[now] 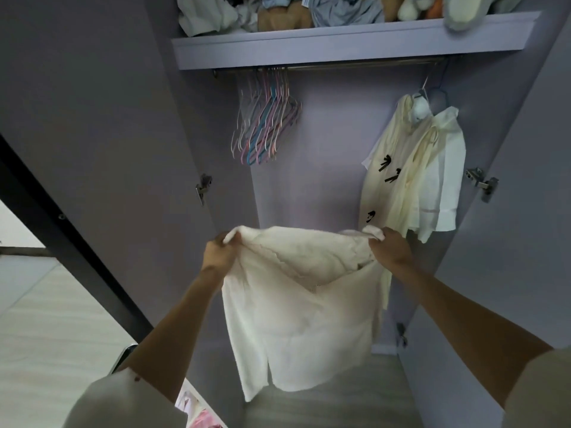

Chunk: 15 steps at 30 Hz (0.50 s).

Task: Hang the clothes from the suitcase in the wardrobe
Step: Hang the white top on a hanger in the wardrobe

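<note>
White shirt (306, 307) at frame centre: likely light, limp, non-fragile. Left hand (221, 251), right hand (390, 248) pinching shoulders. Best held there; hangers (265, 125) upper left.

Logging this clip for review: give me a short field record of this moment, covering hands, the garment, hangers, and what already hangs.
left hand: grips one top corner of the white shirt
right hand: grips the other top corner
white shirt: held spread open in front of the wardrobe, not on a hanger
empty hangers: bunched at the left end of the rail
hung clothes: cream and white garments at the right end
shelf: piled with clothes and soft toys
</note>
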### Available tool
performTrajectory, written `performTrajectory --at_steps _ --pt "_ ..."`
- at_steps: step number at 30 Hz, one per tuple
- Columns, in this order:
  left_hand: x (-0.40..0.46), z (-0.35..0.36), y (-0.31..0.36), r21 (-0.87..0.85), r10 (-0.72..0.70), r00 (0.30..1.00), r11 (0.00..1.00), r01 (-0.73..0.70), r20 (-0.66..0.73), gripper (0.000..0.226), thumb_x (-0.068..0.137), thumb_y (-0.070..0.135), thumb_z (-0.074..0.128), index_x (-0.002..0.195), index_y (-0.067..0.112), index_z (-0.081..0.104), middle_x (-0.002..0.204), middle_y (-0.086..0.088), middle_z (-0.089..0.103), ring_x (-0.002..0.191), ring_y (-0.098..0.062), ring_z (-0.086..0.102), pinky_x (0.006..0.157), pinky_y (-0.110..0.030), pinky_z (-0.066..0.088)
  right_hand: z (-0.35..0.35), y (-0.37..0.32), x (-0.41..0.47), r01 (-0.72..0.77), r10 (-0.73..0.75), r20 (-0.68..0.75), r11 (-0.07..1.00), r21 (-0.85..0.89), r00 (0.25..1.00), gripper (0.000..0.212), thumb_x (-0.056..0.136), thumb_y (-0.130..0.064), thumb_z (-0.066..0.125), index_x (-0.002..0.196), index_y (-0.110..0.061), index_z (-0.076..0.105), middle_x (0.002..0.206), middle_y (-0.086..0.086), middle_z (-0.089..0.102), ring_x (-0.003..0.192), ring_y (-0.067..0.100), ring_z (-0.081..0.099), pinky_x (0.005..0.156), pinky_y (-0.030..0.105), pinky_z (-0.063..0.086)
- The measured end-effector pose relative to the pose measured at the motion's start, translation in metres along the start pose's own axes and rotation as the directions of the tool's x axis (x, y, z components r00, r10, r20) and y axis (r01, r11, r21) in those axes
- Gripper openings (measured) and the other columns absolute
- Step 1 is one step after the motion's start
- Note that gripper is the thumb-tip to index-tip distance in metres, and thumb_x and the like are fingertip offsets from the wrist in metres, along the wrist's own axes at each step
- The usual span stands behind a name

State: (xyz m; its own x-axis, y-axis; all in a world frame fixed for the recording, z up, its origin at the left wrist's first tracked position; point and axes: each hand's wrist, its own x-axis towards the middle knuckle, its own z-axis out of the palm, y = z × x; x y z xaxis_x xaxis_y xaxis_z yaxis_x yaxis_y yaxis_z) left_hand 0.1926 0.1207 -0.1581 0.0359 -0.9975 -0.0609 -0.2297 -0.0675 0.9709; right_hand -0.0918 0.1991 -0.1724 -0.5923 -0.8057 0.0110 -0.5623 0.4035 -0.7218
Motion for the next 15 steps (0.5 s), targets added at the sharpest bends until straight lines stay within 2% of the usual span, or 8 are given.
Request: performTrajectory --at_steps 2,4,6,9,11,13,15 --pt "0.005 -0.002 -0.002 0.076 0.024 1.0 0.997 -0.025 0.01 0.021 0.095 0.019 0.051 0.108 0.005 0.061 0.095 -0.01 0.058 0.091 -0.022 0.055 0.078 -0.033 0.044 -0.002 0.002 -0.001 -0.009 0.008 -0.004 0.999 -0.052 1.0 0.03 0.091 -0.016 0.044 0.115 0.0 0.052 0.113 0.021 0.059 0.106 0.036 0.055 0.081 0.032 0.039" --pt "0.007 -0.001 -0.002 0.186 0.068 0.997 0.98 -0.073 0.029 0.023 0.096 0.017 0.048 0.108 0.002 0.059 0.095 -0.012 0.056 0.09 -0.022 0.052 0.076 -0.031 0.041 -0.002 0.0 -0.004 -0.014 0.014 0.001 0.994 -0.107 1.0 0.032 0.092 -0.02 0.042 0.116 0.0 0.05 0.113 0.021 0.059 0.106 0.037 0.055 0.084 0.035 0.042" --pt "0.009 0.002 0.0 0.277 0.089 0.994 0.955 -0.104 0.066 0.027 0.096 0.016 0.045 0.111 -0.005 0.055 0.094 -0.014 0.053 0.089 -0.024 0.052 0.073 -0.028 0.037 -0.002 -0.003 -0.004 0.014 -0.016 -0.004 0.971 -0.238 1.0 0.034 0.094 -0.023 0.038 0.12 -0.001 0.047 0.114 0.022 0.059 0.107 0.038 0.055 0.09 0.039 0.042" --pt "0.013 0.006 0.002 0.394 0.141 0.981 0.901 -0.183 0.133 0.027 0.097 0.016 0.044 0.105 -0.007 0.054 0.096 -0.025 0.058 0.097 -0.038 0.057 0.072 -0.032 0.037 -0.006 -0.012 -0.003 0.106 -0.106 0.03 0.85 -0.516 0.994 0.038 0.096 -0.022 0.033 0.131 -0.009 0.038 0.12 0.02 0.057 0.113 0.036 0.053 0.096 0.041 0.037" --pt "0.014 0.006 0.007 0.428 0.191 0.974 0.875 -0.226 0.124 0.025 0.096 0.018 0.045 0.104 -0.004 0.055 0.103 -0.025 0.061 0.101 -0.04 0.056 0.075 -0.033 0.039 -0.01 -0.019 -0.002 0.163 -0.16 0.06 0.774 -0.611 0.985 0.038 0.096 -0.02 0.034 0.132 -0.013 0.039 0.125 0.016 0.048 0.114 0.034 0.05 0.091 0.04 0.04" --pt "0.018 0.005 0.016 0.421 0.248 0.967 0.871 -0.252 0.065 0.027 0.097 0.021 0.045 0.111 0.001 0.057 0.108 -0.023 0.062 0.105 -0.039 0.055 0.082 -0.035 0.041 -0.012 -0.032 -0.003 0.18 -0.185 0.056 0.769 -0.613 0.981 0.037 0.095 -0.017 0.035 0.132 -0.014 0.041 0.126 0.015 0.045 0.115 0.033 0.048 0.084 0.039 0.041" --pt "0.021 0.002 0.03 0.379 0.321 0.947 0.88 -0.287 -0.027 0.028 0.096 0.023 0.046 0.114 0.005 0.059 0.108 -0.02 0.064 0.105 -0.036 0.056 0.084 -0.035 0.042 -0.01 -0.05 0.0 0.152 -0.172 0.004 0.865 -0.478 0.985 0.033 0.096 -0.014 0.034 0.126 -0.009 0.045 0.12 0.02 0.054 0.112 0.036 0.052 0.081 0.037 0.041"
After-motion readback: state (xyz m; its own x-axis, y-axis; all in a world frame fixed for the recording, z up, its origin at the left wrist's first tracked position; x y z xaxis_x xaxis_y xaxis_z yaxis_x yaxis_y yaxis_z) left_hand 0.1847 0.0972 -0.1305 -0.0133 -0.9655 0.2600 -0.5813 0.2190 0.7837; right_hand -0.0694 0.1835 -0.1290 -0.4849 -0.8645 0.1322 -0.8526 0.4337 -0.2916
